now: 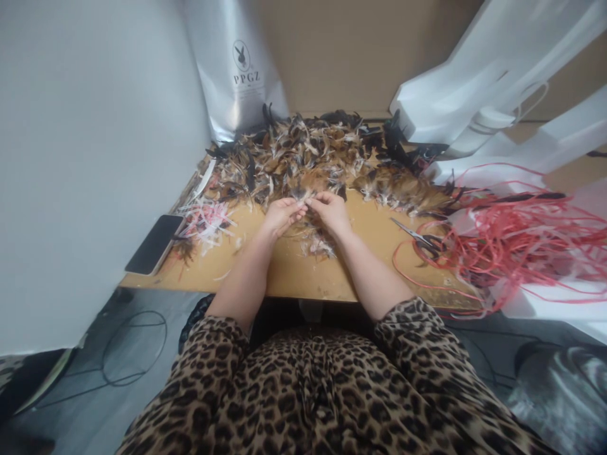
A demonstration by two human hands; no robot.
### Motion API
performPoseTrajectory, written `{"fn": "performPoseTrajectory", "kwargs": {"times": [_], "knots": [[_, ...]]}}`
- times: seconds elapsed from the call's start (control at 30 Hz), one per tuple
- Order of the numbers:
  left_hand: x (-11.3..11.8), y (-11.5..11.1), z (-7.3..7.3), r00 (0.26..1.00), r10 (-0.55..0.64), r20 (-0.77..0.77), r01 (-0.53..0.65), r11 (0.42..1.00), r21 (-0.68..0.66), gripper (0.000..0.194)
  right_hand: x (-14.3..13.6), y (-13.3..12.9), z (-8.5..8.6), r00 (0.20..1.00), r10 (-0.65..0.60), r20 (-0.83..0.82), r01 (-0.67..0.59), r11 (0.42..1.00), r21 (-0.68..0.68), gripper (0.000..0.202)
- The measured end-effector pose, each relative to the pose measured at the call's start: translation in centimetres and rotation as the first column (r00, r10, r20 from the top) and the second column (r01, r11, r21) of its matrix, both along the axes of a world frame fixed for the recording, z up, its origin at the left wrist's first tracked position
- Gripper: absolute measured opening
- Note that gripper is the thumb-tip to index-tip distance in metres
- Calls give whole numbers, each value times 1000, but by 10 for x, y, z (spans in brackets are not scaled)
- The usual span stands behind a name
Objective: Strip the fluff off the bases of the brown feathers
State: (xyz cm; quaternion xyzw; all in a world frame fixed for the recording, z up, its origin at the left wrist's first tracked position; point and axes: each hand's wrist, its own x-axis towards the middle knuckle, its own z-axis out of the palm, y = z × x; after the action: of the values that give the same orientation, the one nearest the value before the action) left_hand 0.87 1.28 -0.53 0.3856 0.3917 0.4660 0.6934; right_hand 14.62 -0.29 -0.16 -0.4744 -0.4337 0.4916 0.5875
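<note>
Both of my hands meet over the middle of the table, fingertips pinched close together. My left hand (283, 216) and my right hand (331, 211) grip a small brown feather (303, 193) with pale fluff at its base; whether it is one feather or a little bunch I cannot tell. Just beyond my fingers spreads a big heap of brown, black and white feathers (303, 145). Under my wrists lie loose feather scraps (318, 245) with white fluff. To the right of the heap, a row of brown feathers (408, 189) lies fanned out.
Black-handled scissors (420, 238) lie right of my forearm, beside a tangle of red plastic string (526, 240). At left are a phone (155, 245) and pink and white strips (207, 222). A silver bag (237, 76) stands behind the heap. The wooden table (308, 278) ends near my body.
</note>
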Motion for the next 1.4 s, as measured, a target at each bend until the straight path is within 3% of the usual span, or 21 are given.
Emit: {"fn": "performPoseTrajectory", "kwargs": {"times": [0.17, 0.43, 0.87, 0.97, 1.03, 1.13, 1.23, 1.3, 1.4], "knots": [[1, 0, -2, 997, -54, -52, 55, 998, 16, 13, -1, 2, -5, 999, -39, 15, 39, 999, 4, 30], [1, -4, 0, 993, -80, -91, 86, 995, 57, 16, -2, 2, -4, 997, 0, -75, 0, 1000, 5, 34], [3, -3, -1, 983, -4, -184, 38, 983, 182, 18, -2, 3, -5, 998, 4, -57, -3, 1000, 13, 33], [1, -2, 0, 992, -3, -125, 19, 992, 125, 17, -1, 1, -4, 999, 52, -3, -52, 996, 70, 28], [0, -1, 0, 998, 10, -61, -6, 997, 74, 17, 0, -1, -3, 991, 63, 118, -80, 987, 139, 28], [-3, 0, -2, 1000, 6, 29, -7, 999, 38, 19, 3, -5, -2, 894, -32, 447, -115, 947, 298, 25], [-4, -1, -3, 997, -38, 72, 36, 999, 27, 21, 6, -7, -1, 687, -179, 704, -195, 888, 416, 23], [-4, -2, -3, 995, -72, 75, 71, 997, 17, 22, 8, -7, -2, 583, -230, 779, -226, 875, 428, 21], [-3, -4, -3, 995, -94, 37, 93, 996, 15, 23, 9, -7, -2, 508, -259, 822, -219, 884, 414, 17]]}}
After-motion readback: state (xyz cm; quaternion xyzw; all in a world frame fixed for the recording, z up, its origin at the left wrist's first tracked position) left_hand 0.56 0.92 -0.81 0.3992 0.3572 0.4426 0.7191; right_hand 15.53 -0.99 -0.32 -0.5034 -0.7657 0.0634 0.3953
